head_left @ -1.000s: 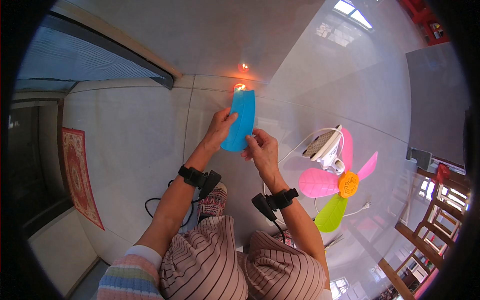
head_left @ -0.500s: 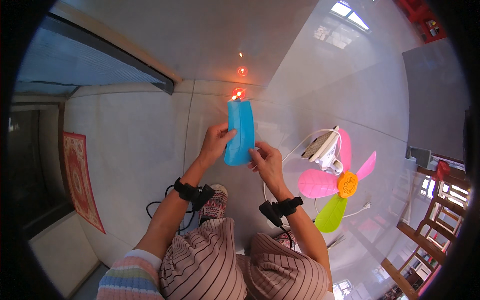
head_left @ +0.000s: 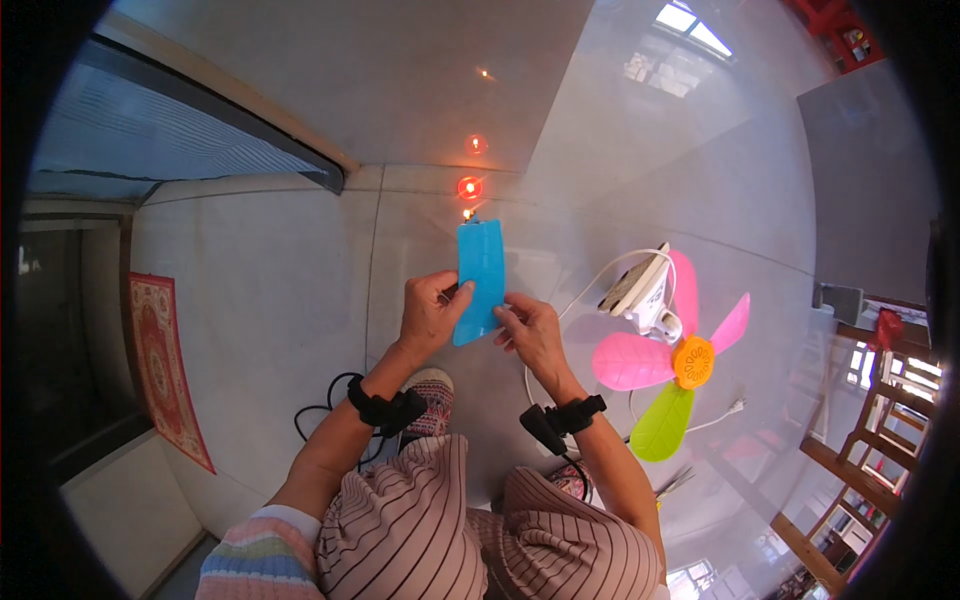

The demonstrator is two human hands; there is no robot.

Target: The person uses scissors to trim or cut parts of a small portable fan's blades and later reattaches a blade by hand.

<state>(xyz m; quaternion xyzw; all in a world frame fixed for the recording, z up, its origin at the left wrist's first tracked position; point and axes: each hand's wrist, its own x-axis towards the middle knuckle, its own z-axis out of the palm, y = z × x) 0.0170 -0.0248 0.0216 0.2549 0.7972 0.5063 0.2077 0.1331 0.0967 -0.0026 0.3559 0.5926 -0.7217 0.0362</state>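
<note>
A blue fan blade (head_left: 481, 285) is held in front of me, its far end beside a small glowing orange point like a flame (head_left: 467, 215). My left hand (head_left: 432, 312) grips its left edge, thumb on top. On its right edge, near the closer end, my right hand (head_left: 530, 338) pinches it with thumb and fingers. A little dark piece shows at the blade's far end, too small to make out. To the right lies a fan (head_left: 692, 362) with pink blades, one green blade, an orange hub and a white body.
A white cord (head_left: 590, 285) loops around the fan to a plug (head_left: 738, 405). Red glowing spots (head_left: 470, 188) show beyond the blade. A red patterned mat (head_left: 160, 360) lies at the left, wooden furniture (head_left: 860, 460) stands at the right, and black cables run from my wrist straps.
Both hands have drawn the blue fan blade slightly toward me and tilted it. The glow at its far end looks smaller and sits nearer to me.
</note>
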